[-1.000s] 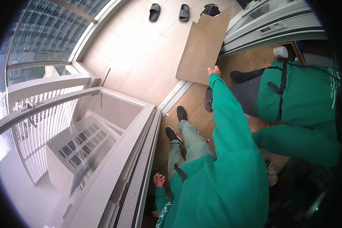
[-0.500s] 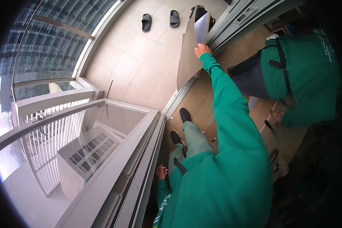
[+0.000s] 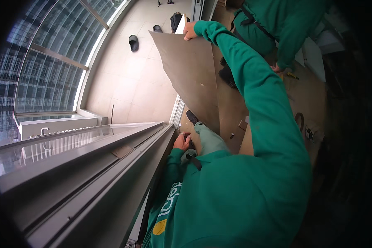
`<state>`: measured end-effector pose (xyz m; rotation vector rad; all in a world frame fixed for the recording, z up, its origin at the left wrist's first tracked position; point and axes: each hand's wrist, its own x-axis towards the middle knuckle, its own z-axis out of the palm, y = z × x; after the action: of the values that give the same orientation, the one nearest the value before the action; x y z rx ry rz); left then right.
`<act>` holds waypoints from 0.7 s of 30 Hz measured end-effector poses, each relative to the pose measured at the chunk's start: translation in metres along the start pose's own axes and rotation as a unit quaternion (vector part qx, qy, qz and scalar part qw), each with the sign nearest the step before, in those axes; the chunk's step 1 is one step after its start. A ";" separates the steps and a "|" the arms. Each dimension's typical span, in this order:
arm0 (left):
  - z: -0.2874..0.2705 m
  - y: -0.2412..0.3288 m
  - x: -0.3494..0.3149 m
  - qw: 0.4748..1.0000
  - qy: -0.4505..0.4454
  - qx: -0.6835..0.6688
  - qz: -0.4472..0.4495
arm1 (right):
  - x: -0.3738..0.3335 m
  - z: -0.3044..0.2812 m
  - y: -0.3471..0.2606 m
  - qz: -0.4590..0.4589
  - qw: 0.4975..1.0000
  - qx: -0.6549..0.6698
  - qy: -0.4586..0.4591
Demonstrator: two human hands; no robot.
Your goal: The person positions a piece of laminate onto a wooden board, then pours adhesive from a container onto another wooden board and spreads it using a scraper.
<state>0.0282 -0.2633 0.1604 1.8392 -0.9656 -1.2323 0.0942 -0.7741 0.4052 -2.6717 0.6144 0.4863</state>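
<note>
With its arm stretched far forward, my right hand grips the top edge of a large thin brown board. The board stands tilted across the doorway, its lower part reaching down toward my shoe. A white panel edge shows just beyond my fingers; whether it belongs to the same board I cannot tell. My left hand hangs low by my left knee, close to the door frame. Its fingers are loosely bent and apart, with nothing visible in them.
A glazed door with a grey frame stands at my left. A co-worker in green crouches at the right, one hand near a yellow-handled tool. Dark slippers and a black bag lie on the tiles. Scraps litter the wooden floor.
My right hand has brought the board leftward and nearer, so its broad brown face now shows. My left hand has risen toward the knee, its fingers looser. The view has shifted too.
</note>
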 end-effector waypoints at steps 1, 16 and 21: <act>-0.003 -0.003 0.007 0.999 -0.019 0.013 0.026 | -0.024 0.000 -0.021 -0.026 1.000 0.006 -0.004; -0.067 0.351 -0.018 0.811 0.150 0.256 0.503 | -0.355 0.002 -0.152 -0.061 0.996 -0.004 -0.061; -0.060 0.397 -0.050 0.819 -0.132 0.250 0.500 | -0.451 -0.008 -0.199 -0.013 0.996 -0.087 -0.033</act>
<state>-0.0047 -0.3966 0.5410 1.1190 -2.1947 -0.5653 -0.1918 -0.4526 0.6449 -2.8097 0.5402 0.6459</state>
